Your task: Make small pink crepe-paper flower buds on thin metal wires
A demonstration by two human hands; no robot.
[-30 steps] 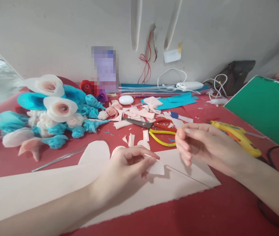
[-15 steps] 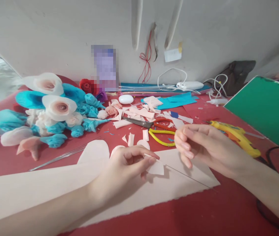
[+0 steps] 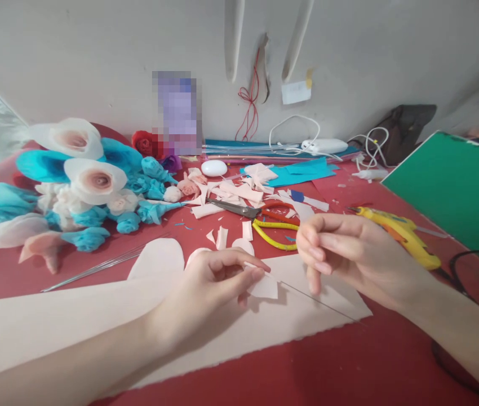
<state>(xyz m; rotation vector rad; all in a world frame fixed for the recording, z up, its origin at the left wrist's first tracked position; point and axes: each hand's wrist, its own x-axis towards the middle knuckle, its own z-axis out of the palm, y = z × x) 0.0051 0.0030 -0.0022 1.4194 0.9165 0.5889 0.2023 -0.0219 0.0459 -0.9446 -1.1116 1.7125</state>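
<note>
My left hand point(image 3: 222, 276) pinches a thin wire stem point(image 3: 322, 300) with a pale pink crepe paper piece point(image 3: 266, 286) at its upper end. The bare wire slants down to the right. Just above the wire, my right hand point(image 3: 341, 254) is closed, its fingers curled towards the thumb. What it holds, if anything, is hidden. A pale strip point(image 3: 304, 211) shows at its fingertips; I cannot tell whether it is gripped or lies behind. Under both hands spreads a long pale pink paper sheet point(image 3: 74, 316).
Scissors point(image 3: 273, 223) lie among paper scraps point(image 3: 239, 192). A yellow glue gun point(image 3: 404, 234) rests beyond my right hand, beside a green board point(image 3: 455, 192). Paper flowers point(image 3: 91, 186) heap at the left; loose wires point(image 3: 91, 268) lie in front of them.
The whole view has shifted slightly left. My right hand's fingers have closed in a little and one fingertip hangs lower. The left hand keeps its pinch on the wire and paper.
</note>
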